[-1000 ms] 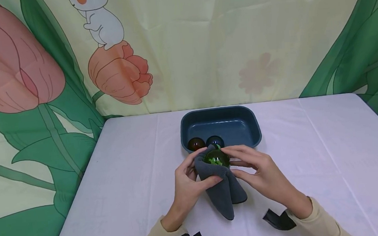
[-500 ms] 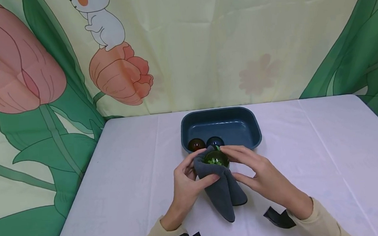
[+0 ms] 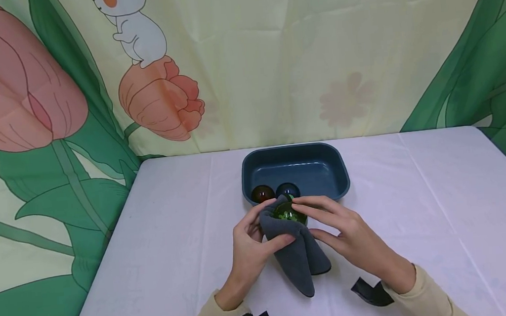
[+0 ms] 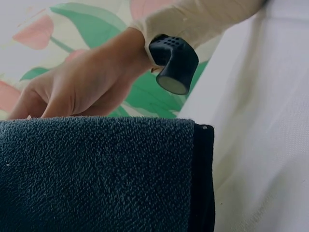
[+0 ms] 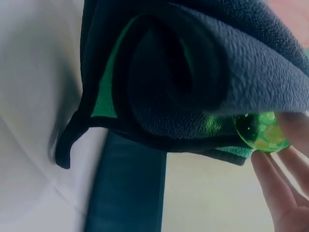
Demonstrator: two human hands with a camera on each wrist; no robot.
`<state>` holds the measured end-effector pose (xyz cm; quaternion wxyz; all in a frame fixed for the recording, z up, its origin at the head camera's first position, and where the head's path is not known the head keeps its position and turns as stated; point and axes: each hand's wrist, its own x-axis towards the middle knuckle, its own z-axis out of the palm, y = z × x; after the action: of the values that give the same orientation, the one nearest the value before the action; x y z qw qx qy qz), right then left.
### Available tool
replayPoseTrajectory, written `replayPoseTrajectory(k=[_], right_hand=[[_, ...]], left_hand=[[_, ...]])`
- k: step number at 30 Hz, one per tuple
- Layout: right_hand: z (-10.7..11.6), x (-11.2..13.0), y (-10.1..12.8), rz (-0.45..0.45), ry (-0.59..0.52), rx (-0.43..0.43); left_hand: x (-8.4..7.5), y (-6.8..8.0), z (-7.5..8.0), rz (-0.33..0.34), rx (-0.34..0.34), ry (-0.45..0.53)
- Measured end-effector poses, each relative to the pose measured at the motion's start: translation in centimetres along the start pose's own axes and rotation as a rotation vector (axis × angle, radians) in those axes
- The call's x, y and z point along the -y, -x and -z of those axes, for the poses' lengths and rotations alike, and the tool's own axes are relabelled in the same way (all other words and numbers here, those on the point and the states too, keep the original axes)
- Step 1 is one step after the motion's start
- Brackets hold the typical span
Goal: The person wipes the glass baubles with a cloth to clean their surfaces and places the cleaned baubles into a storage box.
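In the head view, my left hand (image 3: 253,245) holds a dark grey towelling cloth (image 3: 296,258), thumb on its near side. The cloth is folded round a see-through green ball (image 3: 289,213), whose top and right side show. From the right, my right hand (image 3: 352,229) pinches the ball at its bare side, with the thumb close to the cloth's edge. In the right wrist view, fingertips touch the green ball (image 5: 263,133) where it sticks out of the cloth (image 5: 260,72). Folded cloth (image 4: 96,169) fills the lower left of the left wrist view.
A dark blue tray (image 3: 294,150) stands just beyond the hands on the white-covered table (image 3: 174,233). A dark red-brown ball (image 3: 262,193) and a dark blue ball (image 3: 287,189) lie at its near side. A printed curtain (image 3: 273,77) hangs behind the table.
My right fingertips have shifted slightly left across the top of the green ball. The left hand and the cloth stay in nearly the same place.
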<state>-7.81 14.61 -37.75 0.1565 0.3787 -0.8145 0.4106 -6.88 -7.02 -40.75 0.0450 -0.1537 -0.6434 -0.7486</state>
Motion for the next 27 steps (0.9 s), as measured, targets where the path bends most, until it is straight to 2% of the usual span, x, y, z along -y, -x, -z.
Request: replayPoseTrajectory(k=[6, 9, 18, 22, 27], right_hand=[[-0.06, 0.26, 0.22, -0.077, -0.065, -0.004], [-0.07, 0.23, 0.22, -0.120, -0.132, -0.006], [-0.14, -0.01, 0.06, -0.330, -0.356, 0.032], [-0.15, -0.11, 0.05, -0.336, -0.376, 0.047], [0.00, -0.19, 0.04, -0.271, -0.330, 0.051]], left_hand=[[0.06, 0.11, 0.03, 0.007, 0.009, 0.009], [0.01, 0.11, 0.01, 0.002, 0.016, 0.007], [-0.01, 0.00, 0.06, -0.019, 0.028, -0.011], [-0.01, -0.01, 0.09, -0.027, 0.022, -0.021], [-0.02, -0.12, 0.13, -0.031, -0.004, -0.039]])
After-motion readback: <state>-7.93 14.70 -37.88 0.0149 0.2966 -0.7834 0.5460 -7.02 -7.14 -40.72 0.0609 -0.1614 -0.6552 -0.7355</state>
